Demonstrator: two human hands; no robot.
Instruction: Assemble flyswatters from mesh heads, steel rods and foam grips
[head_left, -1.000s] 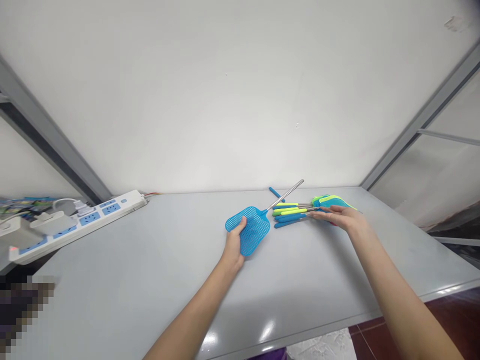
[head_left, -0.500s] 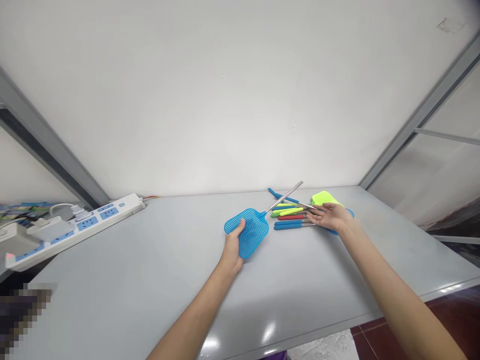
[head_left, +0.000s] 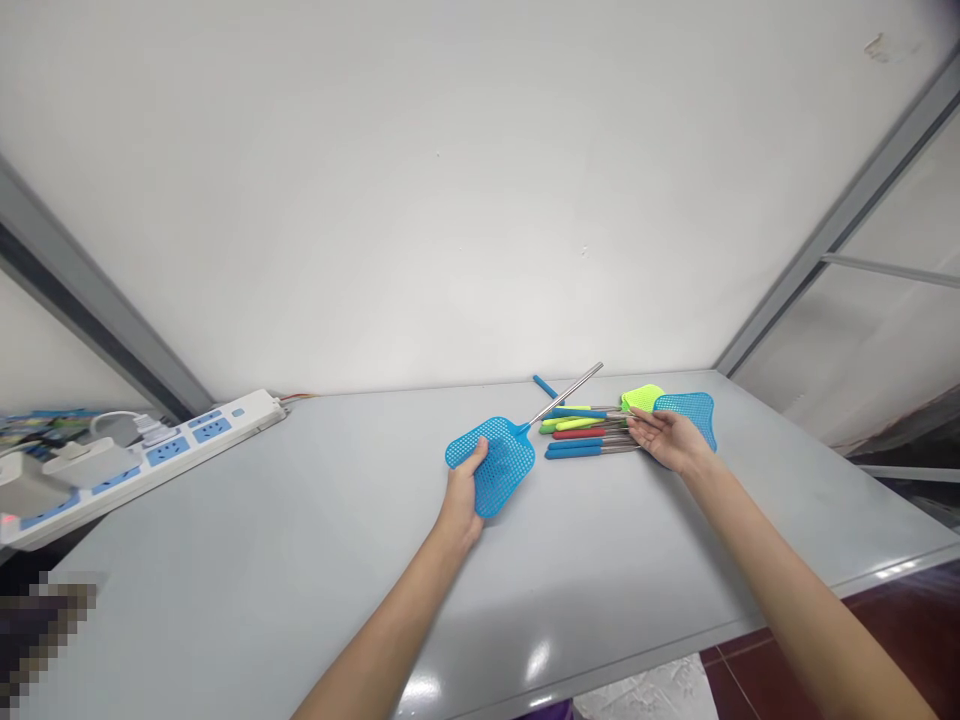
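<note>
Since half a second earlier, the head of a second blue swatter (head_left: 691, 408) had come into clear view beside the right hand (head_left: 670, 440), and its blue handle had swung from a slope to nearly level across the other swatters' handles. Left hand (head_left: 463, 492) and blue swatter (head_left: 511, 458) had kept much the same pose.

With twelve o'clock toward the wall (head_left: 420, 220), the left hand gripped the blue swatter by its perforated head, thumb pressed on top and the other fingers hidden beneath; its bare metal shaft pointed to two o'clock. The right hand lay at about two to three o'clock from the left, palm partly upturned, its fingers loosely curled around the second blue swatter's shaft, with only a slight gap showing.

From the right hand, that swatter's head stood at one o'clock and a yellow-green swatter head (head_left: 642, 396) at eleven. At nine o'clock lay a red handle (head_left: 579, 434) among green, yellow-green and blue ones; at ten, a short blue piece (head_left: 547, 387). All were on the grey table (head_left: 352, 490).
</note>
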